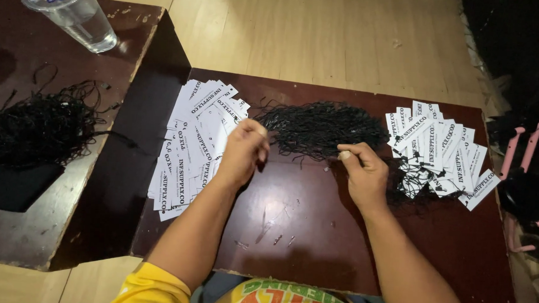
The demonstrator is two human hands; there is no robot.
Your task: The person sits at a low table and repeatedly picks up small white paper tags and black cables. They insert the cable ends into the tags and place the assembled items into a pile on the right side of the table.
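Matt white paper tags (192, 149) and black string loops (318, 129) lie on a glossy dark wooden table (314, 231).

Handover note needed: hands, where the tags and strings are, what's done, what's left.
Left hand: fingers pinched together at the edge of the unstrung white tag stack; what it grips is too small to tell.
Right hand: fingers pinched at the near edge of the black string pile, mid-table.
Done: strung tags heaped at the right of the dark table.
Left: the large left stack has no strings yet.
Spare black strings and a plastic cup sit on the side table.
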